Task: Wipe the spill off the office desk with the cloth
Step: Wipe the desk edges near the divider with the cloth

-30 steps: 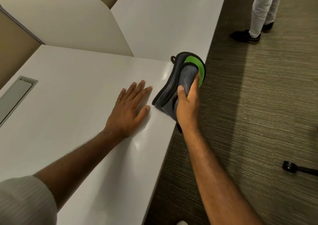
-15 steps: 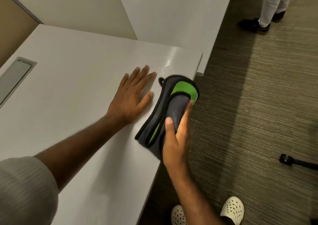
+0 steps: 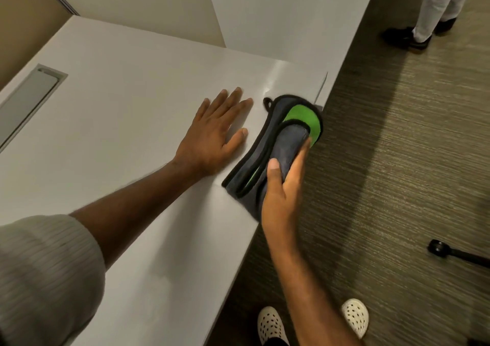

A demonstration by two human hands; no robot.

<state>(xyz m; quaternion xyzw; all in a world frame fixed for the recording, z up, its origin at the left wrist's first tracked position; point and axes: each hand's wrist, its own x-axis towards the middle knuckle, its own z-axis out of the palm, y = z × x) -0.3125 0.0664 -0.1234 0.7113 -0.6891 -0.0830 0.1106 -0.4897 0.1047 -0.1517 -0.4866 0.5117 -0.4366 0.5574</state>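
Observation:
A folded grey cloth point(image 3: 267, 144) with black trim and a green patch lies on the white desk point(image 3: 119, 123), near its right edge. My right hand point(image 3: 285, 181) presses on the cloth's near end, thumb and fingers gripping it. My left hand point(image 3: 212, 136) lies flat on the desk just left of the cloth, fingers spread, holding nothing. A faint wet glint point(image 3: 267, 91) shows on the desk just beyond the cloth.
A grey cable hatch point(image 3: 29, 99) is set in the desk at the left. A white divider panel point(image 3: 148, 4) stands behind, with another desk point(image 3: 286, 14) beyond. Another person's legs point(image 3: 434, 9) stand at top right. A chair caster point(image 3: 437, 247) sits on the carpet at the right.
My right hand drew the cloth back along the desk edge toward me, then slid it slightly forward again. My left hand stayed flat. The head tilted down, showing my shoes.

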